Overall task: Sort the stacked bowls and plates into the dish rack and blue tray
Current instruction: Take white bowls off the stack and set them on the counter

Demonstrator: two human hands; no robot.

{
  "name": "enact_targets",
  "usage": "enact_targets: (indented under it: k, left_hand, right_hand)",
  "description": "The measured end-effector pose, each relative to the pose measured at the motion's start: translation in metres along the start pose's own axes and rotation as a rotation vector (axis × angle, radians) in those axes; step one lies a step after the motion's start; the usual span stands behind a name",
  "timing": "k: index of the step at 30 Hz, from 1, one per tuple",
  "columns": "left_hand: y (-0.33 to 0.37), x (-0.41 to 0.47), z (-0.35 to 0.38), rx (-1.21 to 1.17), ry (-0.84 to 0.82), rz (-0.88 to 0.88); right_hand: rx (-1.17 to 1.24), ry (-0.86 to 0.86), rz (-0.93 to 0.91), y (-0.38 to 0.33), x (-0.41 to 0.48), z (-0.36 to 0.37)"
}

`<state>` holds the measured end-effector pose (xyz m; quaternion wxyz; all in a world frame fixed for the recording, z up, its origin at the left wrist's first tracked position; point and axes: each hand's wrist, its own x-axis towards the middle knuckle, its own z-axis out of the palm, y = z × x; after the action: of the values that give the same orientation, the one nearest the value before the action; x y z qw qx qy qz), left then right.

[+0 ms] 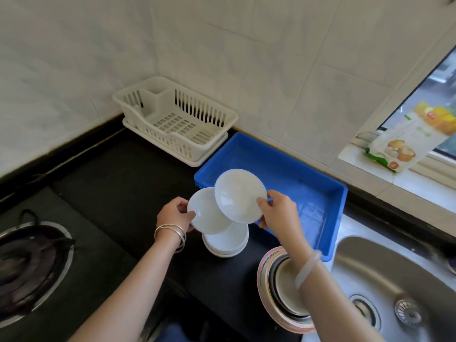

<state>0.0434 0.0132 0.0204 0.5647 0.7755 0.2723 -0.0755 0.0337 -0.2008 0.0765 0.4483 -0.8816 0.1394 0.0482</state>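
Note:
My left hand (174, 214) grips a small white plate (207, 215) by its left rim, tilted, just above a short stack of white plates (228, 243) on the black counter. My right hand (278, 213) holds a second white plate (238, 195) by its right edge, tilted over the near left corner of the blue tray (306, 174). The white dish rack (172, 119) stands in the back corner with nothing in it. Beside the sink, a stack of bowls (278, 287) with a pink rim sits partly hidden under my right forearm.
A gas burner (27, 265) occupies the left of the black counter (118, 183). A steel sink (394, 287) lies at the right. A food package (409, 137) leans on the window sill. Tiled walls enclose the corner behind rack and tray.

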Motion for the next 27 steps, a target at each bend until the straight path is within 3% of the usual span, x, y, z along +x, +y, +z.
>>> enact_targets:
  k: [5,16,27]
  left_hand:
    - [0.002,0.032,-0.051,-0.179,0.057,-0.062]
    - [-0.031,0.133,-0.153,-0.402,0.379,-0.203]
    - [-0.054,0.224,-0.2,-0.629,0.608,-0.363]
  right_hand:
    - [0.087,-0.143,0.003,-0.038,0.03,0.03]
    - [0.232,-0.475,0.159,-0.105,0.126,0.174]
    - [0.308,-0.464,0.324,-0.153,0.198,0.313]
